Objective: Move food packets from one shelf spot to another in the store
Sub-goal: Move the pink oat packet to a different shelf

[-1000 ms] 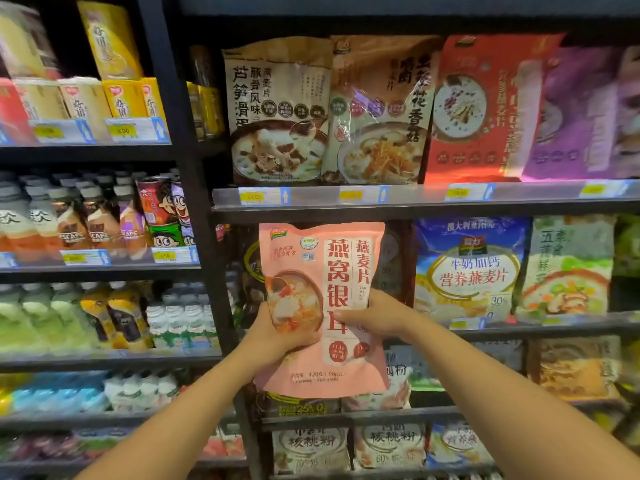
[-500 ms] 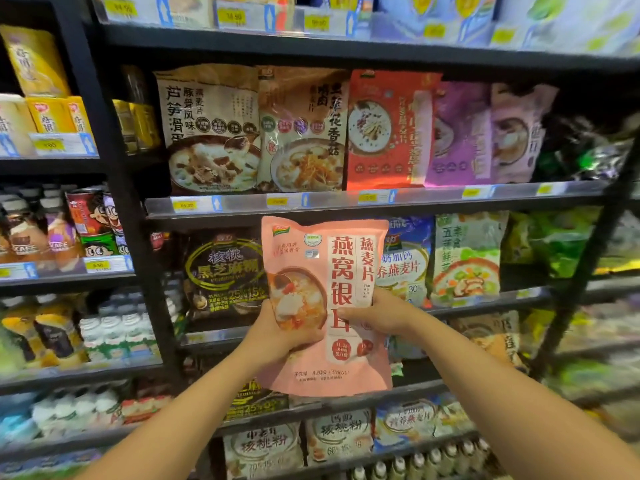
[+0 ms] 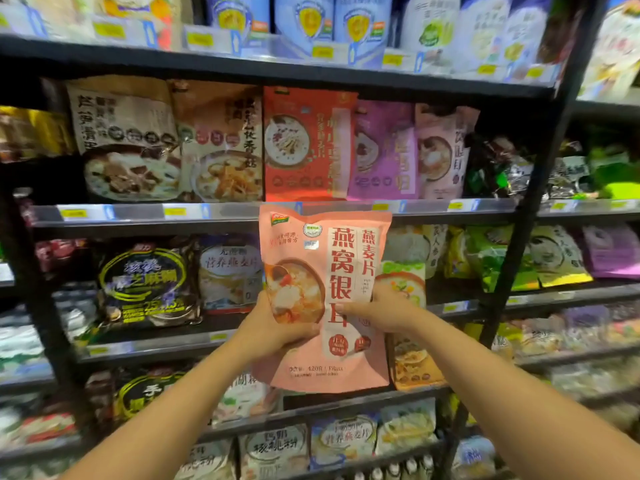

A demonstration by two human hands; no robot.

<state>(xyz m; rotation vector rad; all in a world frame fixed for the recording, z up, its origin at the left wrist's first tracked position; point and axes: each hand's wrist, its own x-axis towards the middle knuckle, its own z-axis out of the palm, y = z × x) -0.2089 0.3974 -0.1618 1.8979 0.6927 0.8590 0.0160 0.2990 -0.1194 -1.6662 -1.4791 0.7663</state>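
Observation:
A pink oatmeal packet (image 3: 332, 258) with red characters and a bowl picture is held upright in front of the shelves. My left hand (image 3: 270, 330) grips its lower left side with the thumb across the front. My right hand (image 3: 381, 311) grips its right edge at mid height. The packet's top edge reaches the price rail of the second shelf (image 3: 145, 214), below a red packet (image 3: 304, 143). On that shelf a similar pink packet (image 3: 440, 150) stands beside a purple packet (image 3: 384, 154).
Black metal shelving holds rows of packets on every level. A dark sesame packet (image 3: 145, 282) and a blue oatmeal packet (image 3: 228, 271) stand left of my hands. A black upright post (image 3: 530, 202) divides the bays at right. Green snack bags (image 3: 609, 174) lie beyond it.
The view has swung right and up, showing the top shelf and the right bay. The pink packet stays in both hands and now sits in front of the middle shelf's centre.

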